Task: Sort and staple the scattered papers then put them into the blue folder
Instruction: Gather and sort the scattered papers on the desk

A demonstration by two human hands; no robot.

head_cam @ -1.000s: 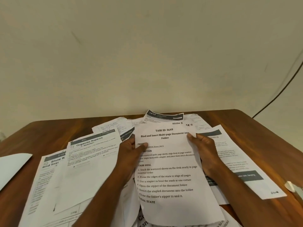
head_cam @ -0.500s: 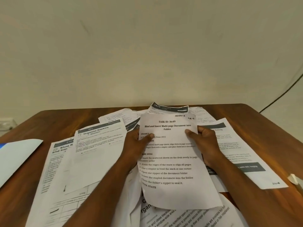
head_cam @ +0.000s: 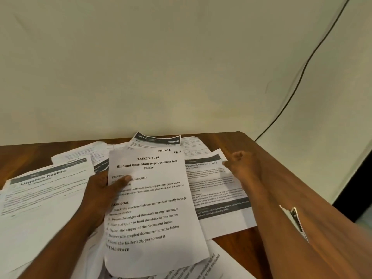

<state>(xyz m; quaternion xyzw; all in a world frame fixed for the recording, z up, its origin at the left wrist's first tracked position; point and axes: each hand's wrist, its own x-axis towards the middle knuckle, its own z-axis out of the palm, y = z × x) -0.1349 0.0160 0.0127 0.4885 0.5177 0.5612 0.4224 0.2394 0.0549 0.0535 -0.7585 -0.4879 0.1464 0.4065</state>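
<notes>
My left grip [head_cam: 104,190] pinched the task sheet [head_cam: 153,208]; my right grip [head_cam: 239,164], loosely curled and empty, hovered nearer the knives sheet [head_cam: 217,190] lying rightward.

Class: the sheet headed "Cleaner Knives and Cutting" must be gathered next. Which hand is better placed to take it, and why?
The right hand. It hovers free at that sheet's top corner, while the left hand grips the "Task ID: 3649" sheet.

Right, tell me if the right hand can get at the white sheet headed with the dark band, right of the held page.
Probably yes. The right hand hovers at the far corner of that white dark-banded sheet, whose top is uncovered; only its left edge is under the held page.
</notes>
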